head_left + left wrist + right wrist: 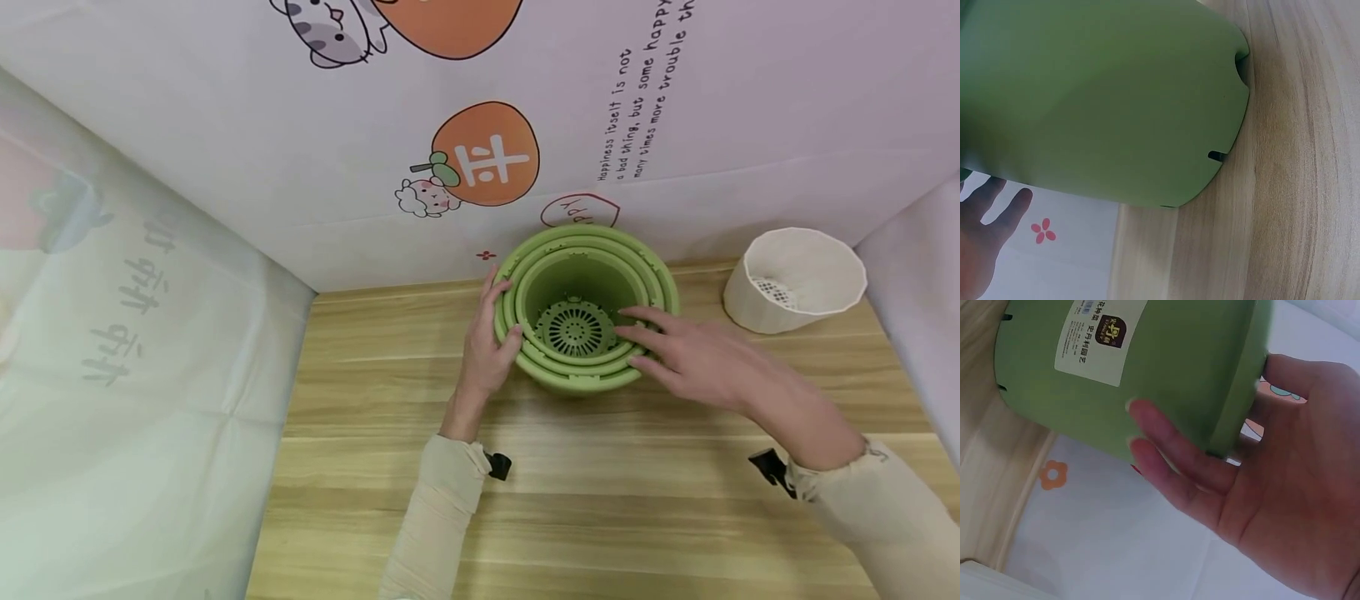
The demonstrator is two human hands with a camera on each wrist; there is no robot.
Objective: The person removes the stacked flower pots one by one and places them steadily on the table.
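Several green flower pots point(585, 383) stand nested upright on the wooden table, their rims forming rings. Slots pierce the bottom of the innermost pot. My left hand point(487, 346) holds the left side of the rims, thumb over the edge and fingers along the outside. My right hand point(690, 354) grips the right side, with some fingertips reaching over the innermost rim. In the right wrist view, two fingers of that hand point(1310, 481) lie outside the outer pot, below its rim. A white label point(1100, 337) is stuck on the pot's wall.
A white pot point(795, 283) with a perforated bottom stands at the right, near the back wall point(337, 167). Printed sheeting covers the walls behind and beside the wooden table point(600, 517).
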